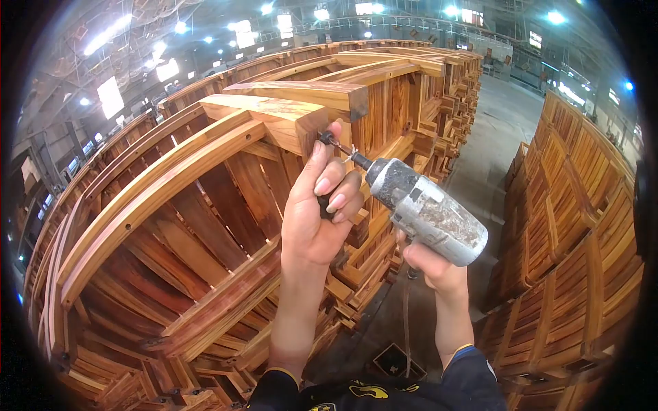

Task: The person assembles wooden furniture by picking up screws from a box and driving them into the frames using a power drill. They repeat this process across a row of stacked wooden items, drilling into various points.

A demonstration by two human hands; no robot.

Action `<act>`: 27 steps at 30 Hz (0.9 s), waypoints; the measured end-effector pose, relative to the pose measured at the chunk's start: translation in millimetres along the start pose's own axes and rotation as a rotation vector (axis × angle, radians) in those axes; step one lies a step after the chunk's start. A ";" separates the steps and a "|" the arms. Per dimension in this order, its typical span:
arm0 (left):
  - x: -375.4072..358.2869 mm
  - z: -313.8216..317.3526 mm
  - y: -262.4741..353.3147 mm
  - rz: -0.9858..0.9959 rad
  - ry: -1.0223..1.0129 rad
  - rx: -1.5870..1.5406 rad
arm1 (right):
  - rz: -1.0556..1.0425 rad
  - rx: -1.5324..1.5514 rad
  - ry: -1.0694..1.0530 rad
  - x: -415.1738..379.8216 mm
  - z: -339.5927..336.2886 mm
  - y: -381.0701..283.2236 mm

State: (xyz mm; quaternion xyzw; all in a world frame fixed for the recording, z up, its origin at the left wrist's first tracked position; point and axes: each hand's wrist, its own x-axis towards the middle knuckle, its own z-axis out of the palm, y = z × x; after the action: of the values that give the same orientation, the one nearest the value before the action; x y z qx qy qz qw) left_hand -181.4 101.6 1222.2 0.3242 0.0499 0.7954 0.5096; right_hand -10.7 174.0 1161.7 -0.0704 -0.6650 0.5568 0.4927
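My right hand [433,264] is wrapped round the handle of a worn grey and black power driver [428,209], whose bit points up and left. At the bit's tip, against the end of a wooden leg [312,129], my left hand [327,185] pinches a small black piece [325,138]. The other fingers of that hand are curled over something dark in the palm, too hidden to name. The leg belongs to a slatted wooden furniture frame [171,198] lying at the left.
More wooden frames [397,58] are stacked in a row behind. Slatted wooden panels [569,253] stand along the right. Between them runs a grey floor [490,130]. A hose [407,322] hangs below the driver, near a dark box [397,359] on the floor.
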 end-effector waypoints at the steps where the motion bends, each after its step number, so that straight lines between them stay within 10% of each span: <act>1: -0.1 0.3 -0.1 0.002 0.000 0.003 | 0.012 0.036 -0.009 0.9 0.0 -1.4; 19: -20.4 -4.0 -1.8 0.043 0.187 0.192 | 0.059 -0.017 0.004 7.6 4.5 -22.6; 23: -34.0 -36.4 16.1 0.770 0.584 0.508 | 0.128 -0.019 0.003 12.7 -1.1 -34.7; 27: -19.5 -30.6 29.2 0.657 0.508 0.621 | 0.123 -0.026 0.034 18.8 -1.3 -46.2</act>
State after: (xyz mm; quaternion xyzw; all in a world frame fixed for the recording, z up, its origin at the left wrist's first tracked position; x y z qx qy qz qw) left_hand -216.2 79.0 1201.1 0.2554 0.3014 0.9148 0.0847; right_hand 1.8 169.8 1209.9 -0.1271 -0.6583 0.5760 0.4676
